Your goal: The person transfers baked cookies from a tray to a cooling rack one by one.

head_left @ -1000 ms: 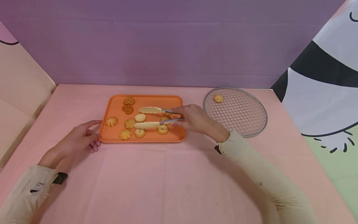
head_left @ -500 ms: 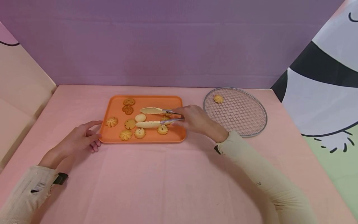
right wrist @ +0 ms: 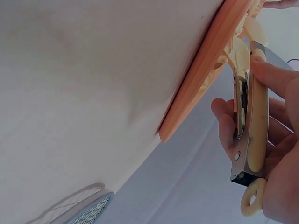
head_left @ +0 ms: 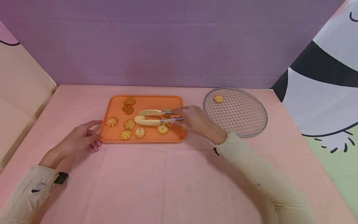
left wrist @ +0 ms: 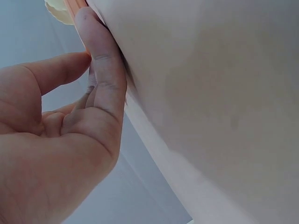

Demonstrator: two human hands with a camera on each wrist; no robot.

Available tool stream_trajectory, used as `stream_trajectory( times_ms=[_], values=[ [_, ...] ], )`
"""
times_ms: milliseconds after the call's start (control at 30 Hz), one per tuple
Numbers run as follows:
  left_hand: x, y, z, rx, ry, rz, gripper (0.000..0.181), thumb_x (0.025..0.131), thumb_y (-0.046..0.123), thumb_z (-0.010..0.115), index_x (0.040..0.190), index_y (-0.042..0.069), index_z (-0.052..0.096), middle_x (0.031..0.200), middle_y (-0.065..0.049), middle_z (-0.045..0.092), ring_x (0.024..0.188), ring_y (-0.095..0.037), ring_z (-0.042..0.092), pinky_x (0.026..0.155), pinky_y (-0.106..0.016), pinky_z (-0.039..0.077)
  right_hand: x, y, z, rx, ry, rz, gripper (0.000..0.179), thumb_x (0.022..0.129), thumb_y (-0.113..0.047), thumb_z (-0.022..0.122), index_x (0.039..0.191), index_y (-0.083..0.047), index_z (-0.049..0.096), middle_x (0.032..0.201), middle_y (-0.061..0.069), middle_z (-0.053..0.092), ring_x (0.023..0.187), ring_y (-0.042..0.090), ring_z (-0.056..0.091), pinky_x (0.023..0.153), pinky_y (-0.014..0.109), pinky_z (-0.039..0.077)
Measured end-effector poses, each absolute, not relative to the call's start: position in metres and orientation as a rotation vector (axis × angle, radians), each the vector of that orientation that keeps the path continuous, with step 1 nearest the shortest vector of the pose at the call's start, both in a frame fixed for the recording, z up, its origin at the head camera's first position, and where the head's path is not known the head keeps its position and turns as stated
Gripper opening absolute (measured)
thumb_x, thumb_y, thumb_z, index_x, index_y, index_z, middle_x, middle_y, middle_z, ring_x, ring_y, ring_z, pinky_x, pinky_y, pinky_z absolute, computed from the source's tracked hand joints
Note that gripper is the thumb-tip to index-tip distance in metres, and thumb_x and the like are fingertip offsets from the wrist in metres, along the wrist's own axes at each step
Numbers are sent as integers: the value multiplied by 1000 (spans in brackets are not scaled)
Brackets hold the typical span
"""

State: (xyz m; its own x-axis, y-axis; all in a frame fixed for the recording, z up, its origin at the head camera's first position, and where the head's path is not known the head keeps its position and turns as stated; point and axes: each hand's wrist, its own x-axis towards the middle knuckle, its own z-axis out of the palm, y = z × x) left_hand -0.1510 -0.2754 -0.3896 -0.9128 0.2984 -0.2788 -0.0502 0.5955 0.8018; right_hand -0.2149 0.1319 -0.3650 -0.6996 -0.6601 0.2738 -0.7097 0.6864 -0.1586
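Note:
My right hand (head_left: 192, 119) grips a pair of tongs (right wrist: 259, 112) with metal handles and cream tips. The tongs' tips reach left over the orange tray (head_left: 151, 138), close about a pale round cookie (head_left: 139, 119). Part of that cookie is hidden by the near tip. At the tray's left edge, my left hand (head_left: 81, 137) touches the rim with index finger and thumb. Around the tongs lie a speckled round cookie (head_left: 129, 124), two pretzel-shaped cookies (head_left: 128, 109), swirled cookies (head_left: 112, 121) and crimped-edge cookies (head_left: 162, 129), some behind the tongs.
A round wire rack (head_left: 237, 113) stands right of the tray, with one swirled cookie (head_left: 218, 99) near its back left rim. Pink cloth (head_left: 165, 180) covers the table. A purple backdrop (head_left: 173, 46) rises along the back edge.
The tongs' two arms have come closer together, the near one moving up beside the pale round cookie. My left hand stays at the tray's edge.

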Motion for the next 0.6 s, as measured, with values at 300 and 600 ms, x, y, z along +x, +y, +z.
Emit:
stream_trajectory(
  times_ms=[300,600],
  values=[
    [-151,-274,-389,199,2455,1227,66,100,4,56,154,-5,20,82,-11,67,67,-24,66,64,-32,60,-214,132,-365,1129,-2698,354,38,86,-24,80,118,-6,72,106,5,74,85,21,70,73,39,57],
    [-151,-274,-389,227,2465,1233,66,100,3,56,154,-7,20,81,-11,67,66,-24,66,62,-32,60,-212,133,-364,1134,-2672,352,38,86,-23,80,118,-6,72,108,5,74,87,22,71,74,40,58]
  ],
)
